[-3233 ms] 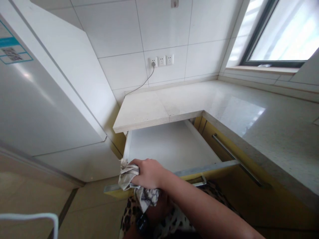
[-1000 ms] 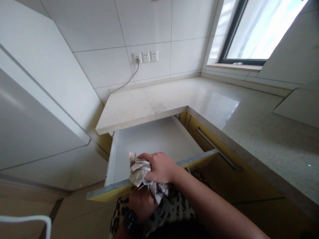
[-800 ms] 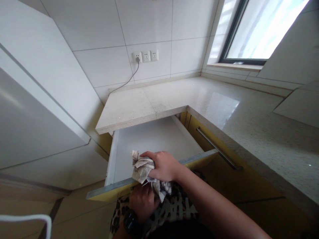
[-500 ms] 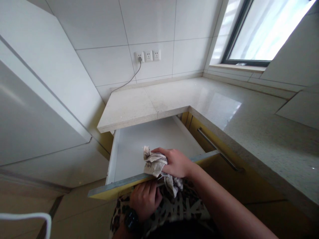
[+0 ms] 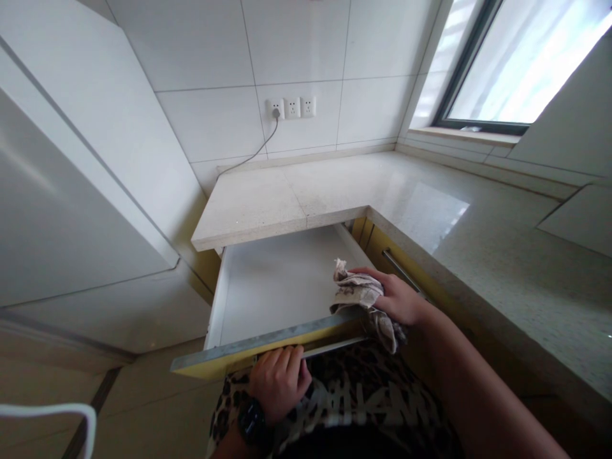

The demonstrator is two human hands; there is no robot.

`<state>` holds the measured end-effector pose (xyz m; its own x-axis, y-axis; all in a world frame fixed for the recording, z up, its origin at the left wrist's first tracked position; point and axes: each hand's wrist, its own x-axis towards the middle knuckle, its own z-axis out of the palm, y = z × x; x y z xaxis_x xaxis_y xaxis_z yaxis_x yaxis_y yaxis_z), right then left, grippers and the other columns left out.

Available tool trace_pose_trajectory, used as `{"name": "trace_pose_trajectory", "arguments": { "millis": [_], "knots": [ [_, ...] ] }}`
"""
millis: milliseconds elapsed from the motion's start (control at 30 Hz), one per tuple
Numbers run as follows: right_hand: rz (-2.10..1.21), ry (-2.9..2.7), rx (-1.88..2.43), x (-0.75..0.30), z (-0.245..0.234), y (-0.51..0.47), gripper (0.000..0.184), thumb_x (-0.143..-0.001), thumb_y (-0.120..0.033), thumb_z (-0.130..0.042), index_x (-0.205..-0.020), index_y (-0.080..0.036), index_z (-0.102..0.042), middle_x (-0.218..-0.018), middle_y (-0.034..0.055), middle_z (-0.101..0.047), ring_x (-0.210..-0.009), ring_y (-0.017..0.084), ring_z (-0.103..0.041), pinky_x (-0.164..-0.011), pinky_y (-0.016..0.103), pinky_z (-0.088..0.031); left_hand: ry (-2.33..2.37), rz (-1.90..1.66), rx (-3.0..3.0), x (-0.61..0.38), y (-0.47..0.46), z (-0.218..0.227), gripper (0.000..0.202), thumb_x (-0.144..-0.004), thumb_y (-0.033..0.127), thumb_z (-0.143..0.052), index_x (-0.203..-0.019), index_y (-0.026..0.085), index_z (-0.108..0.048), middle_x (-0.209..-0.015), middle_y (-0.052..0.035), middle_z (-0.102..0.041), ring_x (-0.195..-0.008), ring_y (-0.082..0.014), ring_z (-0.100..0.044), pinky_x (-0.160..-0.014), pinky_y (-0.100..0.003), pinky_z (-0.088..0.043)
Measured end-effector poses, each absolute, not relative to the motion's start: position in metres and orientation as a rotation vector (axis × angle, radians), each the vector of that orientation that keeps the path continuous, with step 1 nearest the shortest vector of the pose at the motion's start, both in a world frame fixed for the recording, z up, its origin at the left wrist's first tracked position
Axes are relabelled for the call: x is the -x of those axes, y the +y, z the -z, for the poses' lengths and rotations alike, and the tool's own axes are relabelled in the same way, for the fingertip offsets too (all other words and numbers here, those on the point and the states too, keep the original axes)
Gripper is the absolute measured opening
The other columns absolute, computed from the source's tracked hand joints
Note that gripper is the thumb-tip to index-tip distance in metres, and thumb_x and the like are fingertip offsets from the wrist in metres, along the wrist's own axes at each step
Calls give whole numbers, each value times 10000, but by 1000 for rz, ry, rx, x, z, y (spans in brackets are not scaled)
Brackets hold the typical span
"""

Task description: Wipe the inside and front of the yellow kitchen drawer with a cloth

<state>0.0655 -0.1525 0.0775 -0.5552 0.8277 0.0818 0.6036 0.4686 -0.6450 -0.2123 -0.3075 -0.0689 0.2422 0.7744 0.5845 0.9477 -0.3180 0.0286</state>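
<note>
An open drawer [image 5: 268, 344] with a white inside and a yellow front stands pulled out below the pale stone countertop [image 5: 335, 191]. My right hand [image 5: 399, 298] is closed on a crumpled, stained cloth [image 5: 356, 290] and presses it on the drawer's front rim at its right corner. My left hand [image 5: 280, 381], with a dark watch on the wrist, curls its fingers round the metal handle [image 5: 335, 346] on the drawer front. Nothing lies inside the drawer.
A tall white fridge [image 5: 71, 191] stands to the left. Wall sockets [image 5: 291, 107] with a plugged cable sit above the counter. A second yellow drawer with a bar handle [image 5: 401, 271] is at the right, a window [image 5: 526, 64] beyond. A white rail [image 5: 48, 411] shows bottom left.
My right hand has slid the cloth along the drawer's front rim from the left part to the right corner. My left hand has stayed at the handle.
</note>
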Motion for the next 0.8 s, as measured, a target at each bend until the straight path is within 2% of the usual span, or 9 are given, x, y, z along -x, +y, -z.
{"name": "trace_pose_trajectory", "arguments": {
  "millis": [800],
  "knots": [
    [-651, -2409, 1375, -59, -79, -152, 505, -807, -421, -604, -1295, -299, -644, -1028, 30, -771, -920, 268, -719, -813, 332, -507, -1598, 781, 2183, 211, -306, 67, 150, -857, 211, -566, -974, 216, -659, -804, -9, -690, -712, -198, -617, -668, -385, -420]
  ]
}}
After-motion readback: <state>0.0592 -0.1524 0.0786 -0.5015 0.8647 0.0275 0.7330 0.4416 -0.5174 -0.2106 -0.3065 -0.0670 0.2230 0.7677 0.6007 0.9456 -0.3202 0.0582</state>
